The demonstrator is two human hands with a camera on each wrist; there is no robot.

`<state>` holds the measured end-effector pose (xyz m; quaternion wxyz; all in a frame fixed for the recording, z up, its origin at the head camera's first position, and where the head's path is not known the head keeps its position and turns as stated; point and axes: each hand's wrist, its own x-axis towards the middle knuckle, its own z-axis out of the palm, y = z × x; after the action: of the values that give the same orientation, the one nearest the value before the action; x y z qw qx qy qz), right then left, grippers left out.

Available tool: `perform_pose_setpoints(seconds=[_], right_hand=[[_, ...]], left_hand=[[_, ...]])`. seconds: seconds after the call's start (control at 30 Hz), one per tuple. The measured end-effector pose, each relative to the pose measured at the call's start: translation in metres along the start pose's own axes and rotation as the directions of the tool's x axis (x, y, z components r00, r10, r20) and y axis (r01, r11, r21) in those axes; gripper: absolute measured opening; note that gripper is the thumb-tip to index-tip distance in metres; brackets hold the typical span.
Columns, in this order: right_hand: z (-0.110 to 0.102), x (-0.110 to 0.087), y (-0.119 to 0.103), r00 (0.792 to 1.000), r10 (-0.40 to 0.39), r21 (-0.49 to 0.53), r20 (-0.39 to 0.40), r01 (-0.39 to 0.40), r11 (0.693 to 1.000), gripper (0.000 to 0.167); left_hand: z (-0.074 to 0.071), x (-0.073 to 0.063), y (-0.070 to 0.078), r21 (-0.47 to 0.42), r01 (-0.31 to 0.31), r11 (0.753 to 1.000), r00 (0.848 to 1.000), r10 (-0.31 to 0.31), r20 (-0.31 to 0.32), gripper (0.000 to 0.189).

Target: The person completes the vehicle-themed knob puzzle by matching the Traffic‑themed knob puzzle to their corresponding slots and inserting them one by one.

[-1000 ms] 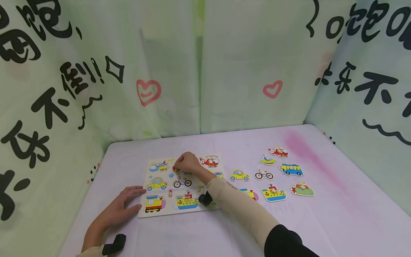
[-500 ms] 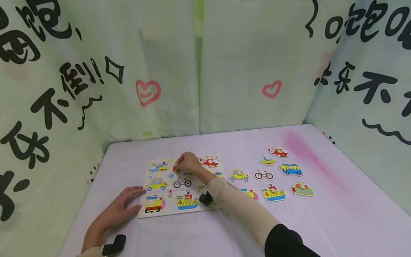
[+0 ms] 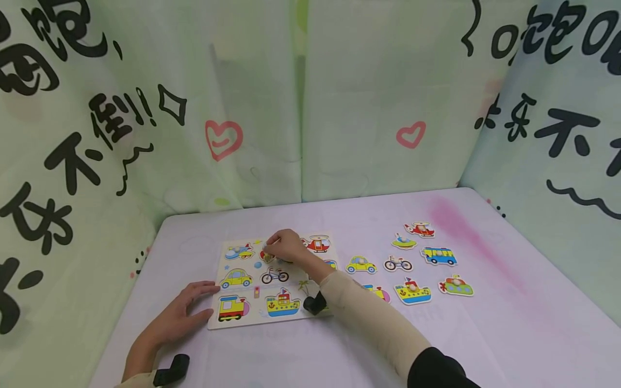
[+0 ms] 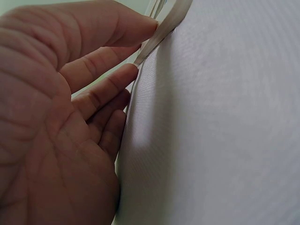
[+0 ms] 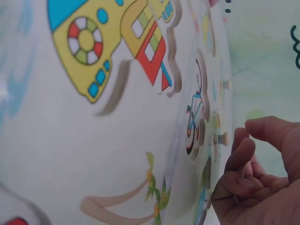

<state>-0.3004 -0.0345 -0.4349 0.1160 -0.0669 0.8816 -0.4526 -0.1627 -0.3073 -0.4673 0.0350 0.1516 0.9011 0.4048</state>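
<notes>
A white puzzle board with vehicle pictures lies on the table. My right hand is over its top middle, beside a small piece with red on it, partly hidden by the fingers. In the right wrist view a knob stands up from that area, and the loosely bent fingertips look apart from it. An airplane picture lies to its left, and a bicycle picture below. My left hand touches the board's left edge, thumb and fingertips against it in the left wrist view.
Loose knobbed pieces lie right of the board: a yellow car, bicycle, bus, helicopter, boat, submarine and others. The right sleeve partly covers a train piece. Green curtains surround the table.
My right hand has shifted very slightly, showing a little more of the red piece, and its forearm has moved slightly right. The left hand stays at the board's edge.
</notes>
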Motion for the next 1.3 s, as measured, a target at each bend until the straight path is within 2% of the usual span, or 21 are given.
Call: perform_pose_setpoints(seconds=[0.17,0.47,0.7,1.1,1.3], right_hand=[[-0.002,-0.002,0.004,1.000,0.022,0.037,-0.004,-0.022,0.999,0.021],[-0.014,-0.006,0.010,1.000,-0.014,0.040,-0.023,0.015,0.999,0.022],[-0.028,-0.010,0.018,1.000,-0.011,0.082,-0.007,0.012,0.997,0.023],[-0.053,-0.011,0.031,0.999,0.033,0.041,-0.042,-0.031,0.999,0.025],[-0.062,-0.012,0.039,0.997,0.057,0.057,-0.052,-0.054,0.997,0.027]], left_hand=[[0.000,0.000,0.000,0.002,0.001,1.000,1.000,-0.001,0.000,0.044],[0.001,0.001,0.000,0.011,0.027,1.000,1.000,-0.027,0.003,0.045],[0.000,0.001,0.001,0.015,0.018,1.000,1.000,-0.018,0.003,0.045],[0.000,0.000,0.000,0.011,0.000,1.000,1.000,0.000,-0.002,0.045],[0.000,0.000,-0.001,0.021,-0.016,1.000,1.000,0.016,-0.007,0.044]])
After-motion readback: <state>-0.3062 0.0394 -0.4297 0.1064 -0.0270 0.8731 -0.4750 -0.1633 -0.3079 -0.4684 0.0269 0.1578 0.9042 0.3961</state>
